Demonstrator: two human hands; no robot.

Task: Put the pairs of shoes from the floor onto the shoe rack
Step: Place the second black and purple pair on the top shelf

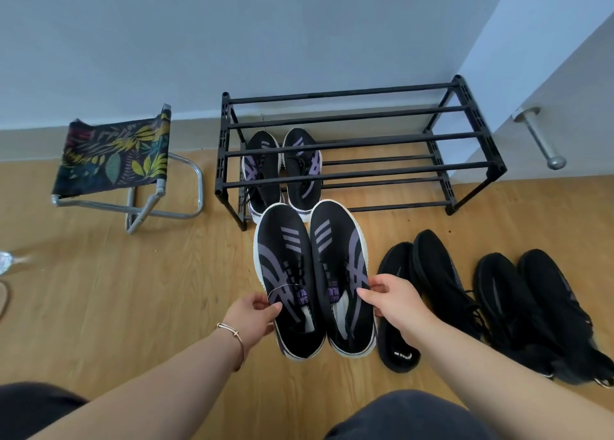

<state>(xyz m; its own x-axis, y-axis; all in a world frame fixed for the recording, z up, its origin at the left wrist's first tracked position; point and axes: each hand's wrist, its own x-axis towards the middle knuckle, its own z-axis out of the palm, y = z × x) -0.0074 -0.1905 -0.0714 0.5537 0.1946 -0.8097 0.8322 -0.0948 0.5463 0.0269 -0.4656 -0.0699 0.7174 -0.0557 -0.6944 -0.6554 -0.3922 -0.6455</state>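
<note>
I hold a pair of black sneakers with purple stripes side by side, toes pointing at the rack. My left hand [254, 318] grips the left shoe [285, 273] at its outer side. My right hand [393, 301] grips the right shoe [342, 266] the same way. The black two-tier shoe rack [358, 170] stands against the wall just beyond them. A matching black and purple pair [282, 170] sits on its lower tier at the left end. On the floor to the right lie a black pair [428, 283] and another black pair [531, 306].
A folding stool [116, 160] with a leaf-print seat stands left of the rack. A metal door stop [538, 137] sticks out from the wall at the right. My knees show at the bottom edge. The floor is light wood.
</note>
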